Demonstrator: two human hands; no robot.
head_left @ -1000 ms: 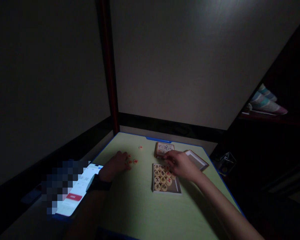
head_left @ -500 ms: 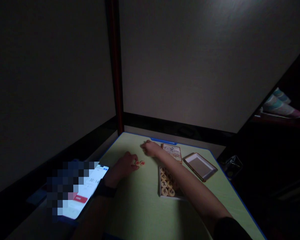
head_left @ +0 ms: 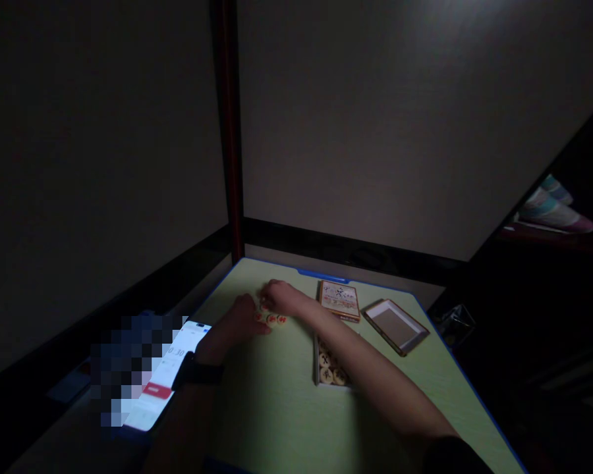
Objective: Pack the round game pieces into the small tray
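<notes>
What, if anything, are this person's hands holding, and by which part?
It cannot be told: the left hand is at the red-marked round pieces and the right hand just beyond them, but dimness and curled fingers hide any grip.

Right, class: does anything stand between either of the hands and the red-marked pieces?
Nothing visible does. The left hand is close beside the red-marked pieces, the right hand at their far side, with no other object seen between. Fingertip contact is too dark to tell.
</notes>
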